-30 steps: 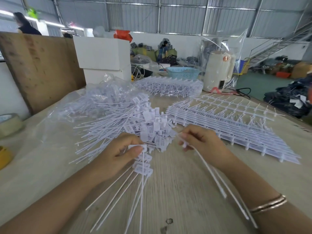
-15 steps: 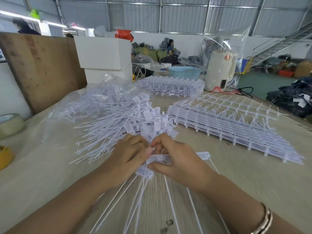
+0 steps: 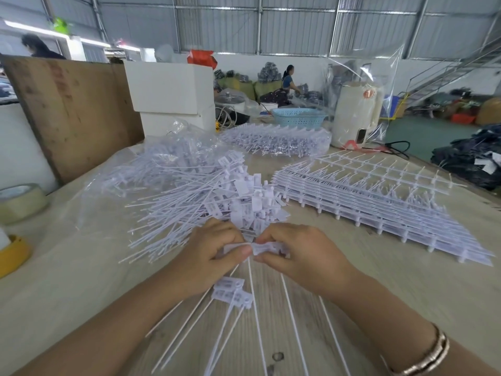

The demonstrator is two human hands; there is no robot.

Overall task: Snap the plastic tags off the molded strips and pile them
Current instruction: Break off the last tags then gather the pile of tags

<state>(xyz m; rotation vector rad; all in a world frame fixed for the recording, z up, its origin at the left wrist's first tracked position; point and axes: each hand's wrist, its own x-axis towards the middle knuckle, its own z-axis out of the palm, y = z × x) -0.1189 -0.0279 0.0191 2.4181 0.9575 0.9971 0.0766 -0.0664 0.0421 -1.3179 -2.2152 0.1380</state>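
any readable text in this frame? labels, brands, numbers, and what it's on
None can be read.
Tags gripped in the left hand: faint embossed marks, too small to read.
Tag pinched in the right hand: blurred, nothing legible.
Pile of loose tags: no print legible.
White appliance: an orange round sticker, too blurred to read.
White box: blank faces.

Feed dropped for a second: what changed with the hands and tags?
The right hand, apart a second ago with loose strands, has come in against the left hand; both now pinch one tag strip between them. The left keeps its bundle of tags. The loose pile and the stacked strips stayed put.
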